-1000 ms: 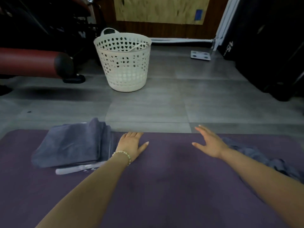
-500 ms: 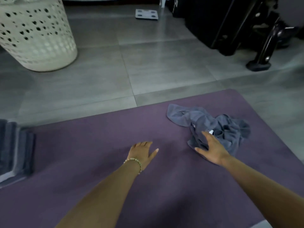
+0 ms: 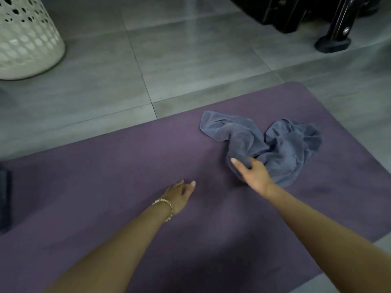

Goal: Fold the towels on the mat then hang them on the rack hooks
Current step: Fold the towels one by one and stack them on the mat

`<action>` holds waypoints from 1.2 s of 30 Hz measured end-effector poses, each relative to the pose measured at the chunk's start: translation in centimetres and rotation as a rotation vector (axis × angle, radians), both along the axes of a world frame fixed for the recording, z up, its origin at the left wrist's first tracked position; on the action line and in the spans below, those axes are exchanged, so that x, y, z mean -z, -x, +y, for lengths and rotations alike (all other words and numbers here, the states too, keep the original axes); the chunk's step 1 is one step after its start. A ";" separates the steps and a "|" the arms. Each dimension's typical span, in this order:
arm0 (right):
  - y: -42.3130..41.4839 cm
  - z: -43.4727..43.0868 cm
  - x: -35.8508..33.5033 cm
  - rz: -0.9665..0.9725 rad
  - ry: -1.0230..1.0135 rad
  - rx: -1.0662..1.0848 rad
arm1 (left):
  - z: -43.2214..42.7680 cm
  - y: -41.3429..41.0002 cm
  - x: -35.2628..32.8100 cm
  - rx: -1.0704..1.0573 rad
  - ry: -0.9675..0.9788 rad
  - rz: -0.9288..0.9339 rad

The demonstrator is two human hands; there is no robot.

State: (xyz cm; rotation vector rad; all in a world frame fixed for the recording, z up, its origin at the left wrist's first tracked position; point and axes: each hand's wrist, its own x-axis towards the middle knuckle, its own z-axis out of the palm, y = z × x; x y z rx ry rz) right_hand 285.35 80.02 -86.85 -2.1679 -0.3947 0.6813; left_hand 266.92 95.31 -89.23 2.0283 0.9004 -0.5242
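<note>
A crumpled grey-blue towel (image 3: 281, 144) lies on the right part of the purple mat (image 3: 105, 176). My right hand (image 3: 254, 174) is on the towel's near left edge, thumb out to the left and fingers curled into the cloth, gripping it. My left hand (image 3: 179, 193), with a bead bracelet on the wrist, hovers or rests low over the bare mat to the left of the towel, fingers relaxed and holding nothing. A dark stack of folded towels (image 3: 4, 197) shows only as a sliver at the left edge.
A white perforated laundry basket (image 3: 25, 39) stands on the grey tiled floor (image 3: 190, 60) at the top left. Black equipment with a footed stand (image 3: 332, 44) occupies the top right. The mat's far right corner (image 3: 296, 85) is rounded.
The view swung right, from the folded stack to the crumpled towel. My right hand reached onto the towel and closed its fingers on it. My left hand slid right along the mat.
</note>
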 end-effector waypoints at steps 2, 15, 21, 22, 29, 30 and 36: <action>3.7 1.3 -1.7 0.066 -0.099 -0.110 | -0.7 -0.9 -2.0 -0.366 0.281 -0.107; 18.0 3.7 -14.7 0.621 -0.201 -0.419 | 3.5 8.4 -16.1 -0.867 0.398 -0.491; 21.0 6.2 -24.9 0.857 -0.474 -0.329 | 3.9 14.4 -27.0 -0.801 0.391 -0.684; 21.8 6.4 -26.3 0.837 -0.487 -0.330 | 3.7 15.5 -28.4 -0.801 0.394 -0.701; 27.8 6.6 -35.6 0.421 -0.469 -0.621 | 3.9 24.3 -34.1 -0.702 -0.015 -0.343; 28.6 6.3 -36.8 0.345 -0.420 -0.711 | 3.5 25.5 -34.8 -0.655 -0.119 -0.366; 31.6 4.5 -41.1 0.046 -0.269 -0.944 | -1.1 28.4 -41.1 -0.291 -0.106 -0.769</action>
